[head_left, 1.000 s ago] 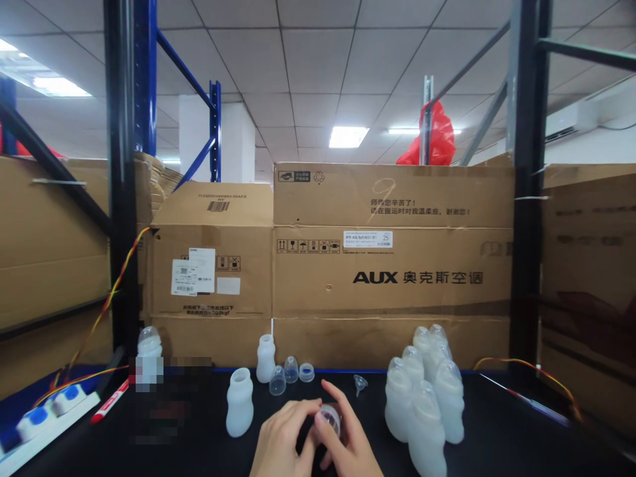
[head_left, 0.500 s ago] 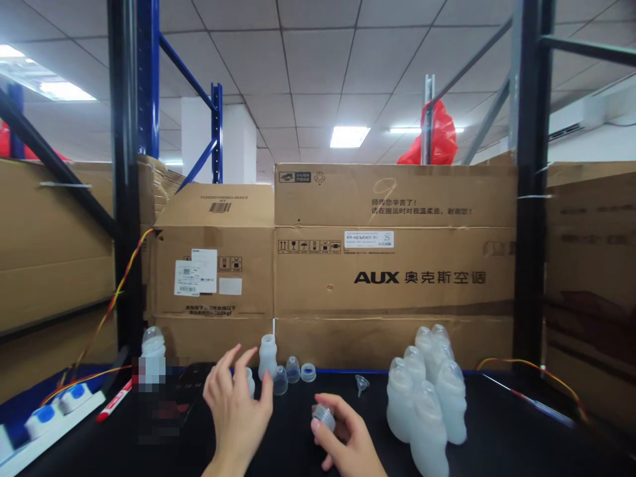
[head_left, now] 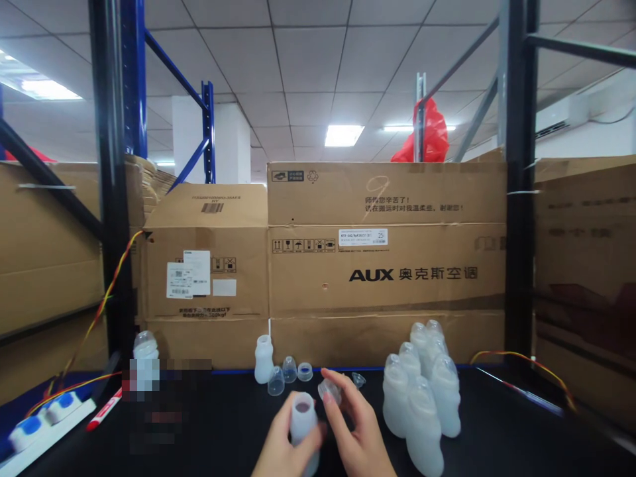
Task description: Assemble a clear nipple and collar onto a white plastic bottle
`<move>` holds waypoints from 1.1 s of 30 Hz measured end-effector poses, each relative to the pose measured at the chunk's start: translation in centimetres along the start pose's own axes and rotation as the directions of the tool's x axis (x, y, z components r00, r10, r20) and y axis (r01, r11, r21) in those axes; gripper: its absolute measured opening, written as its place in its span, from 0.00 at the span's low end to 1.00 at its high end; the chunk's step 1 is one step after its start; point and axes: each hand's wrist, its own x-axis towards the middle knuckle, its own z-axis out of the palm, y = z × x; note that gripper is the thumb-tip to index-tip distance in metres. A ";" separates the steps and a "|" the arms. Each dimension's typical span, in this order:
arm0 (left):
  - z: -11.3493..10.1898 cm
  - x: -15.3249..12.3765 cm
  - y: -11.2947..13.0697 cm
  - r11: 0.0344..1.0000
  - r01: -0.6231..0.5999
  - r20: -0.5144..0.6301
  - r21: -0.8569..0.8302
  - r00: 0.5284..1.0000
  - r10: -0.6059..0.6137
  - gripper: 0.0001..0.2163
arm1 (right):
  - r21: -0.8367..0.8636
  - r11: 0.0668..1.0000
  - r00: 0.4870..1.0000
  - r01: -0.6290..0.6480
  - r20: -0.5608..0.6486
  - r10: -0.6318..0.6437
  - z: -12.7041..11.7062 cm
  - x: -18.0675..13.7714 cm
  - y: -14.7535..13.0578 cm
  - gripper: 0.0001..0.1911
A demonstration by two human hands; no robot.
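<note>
Now the left hand [head_left: 285, 450] has picked up the bottle [head_left: 303, 421], its grip tight around it above the counter [head_left: 497, 437]. Right hand [head_left: 355, 434] pinches a cap [head_left: 330, 391] just beside the bottle's mouth.

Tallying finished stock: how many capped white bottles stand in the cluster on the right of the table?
6 visible: front, two behind it and, one mid, two at the back and. More may be hidden. Another capped bottle stands far left.
</note>
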 end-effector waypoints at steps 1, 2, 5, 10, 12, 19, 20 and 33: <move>0.6 -0.3 -0.1 0.999 0.028 0.071 -0.038 0.997 -0.025 0.25 | -0.040 0.999 0.999 0.036 0.016 -0.036 -0.1 -0.1 -0.7 0.21; 1.0 -0.6 -0.1 0.996 0.064 0.117 -0.061 0.992 -0.056 0.25 | -0.077 0.994 0.997 0.076 0.036 -0.074 -0.2 -0.2 -1.3 0.19; 1.4 -1.1 -0.3 0.990 0.127 0.102 -0.063 0.988 -0.120 0.21 | -0.138 0.971 0.977 0.194 0.120 -0.178 -0.3 -0.6 -2.4 0.16; 1.0 -1.9 -0.4 0.997 0.069 0.038 -0.038 0.997 -0.068 0.20 | -0.151 0.958 0.944 0.242 0.264 -0.197 -0.6 -0.5 -2.8 0.17; 1.1 -2.0 -0.3 0.998 0.046 0.058 -0.046 0.997 -0.044 0.19 | -0.155 0.961 0.941 0.229 0.287 -0.178 -0.8 -0.4 -2.6 0.17; 1.1 -2.0 1.6 0.976 0.139 0.238 -0.168 0.966 -0.097 0.29 | -0.051 0.996 0.964 0.077 0.259 -0.061 -1.0 -1.0 -2.0 0.42; 1.0 -2.1 1.8 0.981 0.131 0.241 -0.146 0.966 -0.093 0.31 | -0.037 0.997 0.963 0.062 0.264 -0.050 -1.1 -1.1 -2.3 0.42; 0.2 -1.1 1.4 0.991 -0.039 0.255 0.131 0.967 0.004 0.23 | 0.031 0.999 0.989 0.012 0.146 -0.017 0.0 -2.2 0.0 0.38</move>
